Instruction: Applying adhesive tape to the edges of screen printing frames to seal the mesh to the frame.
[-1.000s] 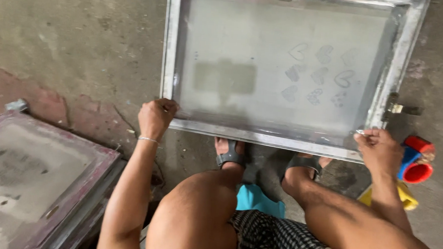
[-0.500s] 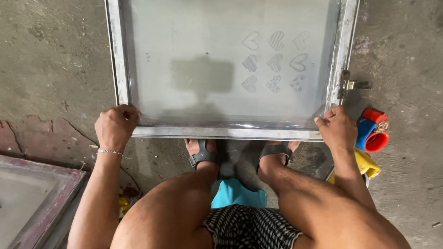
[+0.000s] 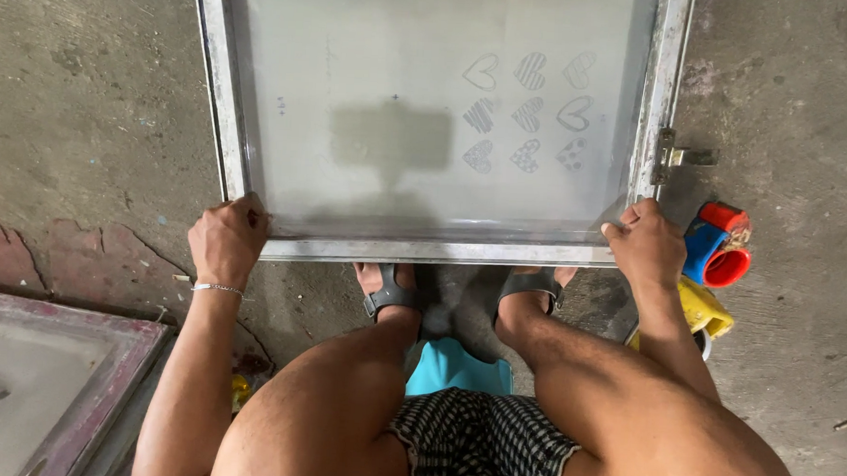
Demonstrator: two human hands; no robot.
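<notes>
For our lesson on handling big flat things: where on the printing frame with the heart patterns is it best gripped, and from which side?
Grip the printing frame by its metal rim at the two near corners, coming from the person's side, as the left hand and right hand do. The rim is stiff; the mesh looks thin, and a bracket juts from one side rail.

Pretty even, soft daylight here, nothing harsh. The frame is sharp with barely any blur. A dark boxy shadow sits mid-way on the pale mesh of the screen frame (image 3: 438,124), so light comes from above and behind. The concrete floor (image 3: 87,90) looks flat and dull, no glare, only slight bending at the edges.
</notes>
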